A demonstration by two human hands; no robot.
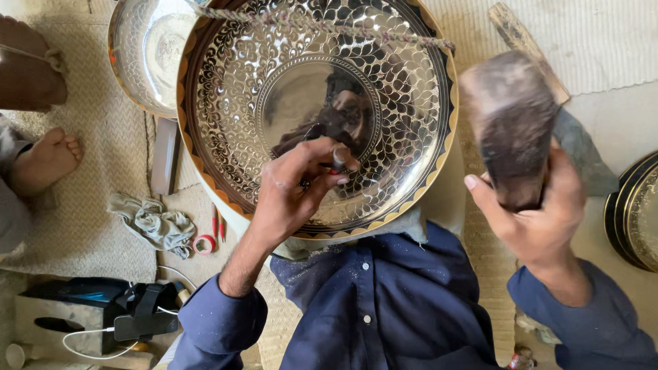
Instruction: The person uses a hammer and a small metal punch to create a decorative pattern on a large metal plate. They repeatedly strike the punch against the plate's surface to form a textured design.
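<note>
On the engraved tray (288, 62), left hand (291, 195) pinching chisel (338, 158), right hand (541, 219) clutching mallet (510, 123)

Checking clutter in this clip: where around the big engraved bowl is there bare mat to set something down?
Bare mat lies between the foot and the grey rag, and on the pale mat at upper right. Crowded: the left hand and the right hand at the engraved bowl, and the black pouch.

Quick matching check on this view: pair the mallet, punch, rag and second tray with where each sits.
1 mallet
2 punch
3 rag
4 second tray

a on the mat, left of the big tray
b top left, behind the big tray
c in the right hand, raised
d in the left hand, tip on the big tray

Pairs: 1-c, 2-d, 3-a, 4-b
</note>
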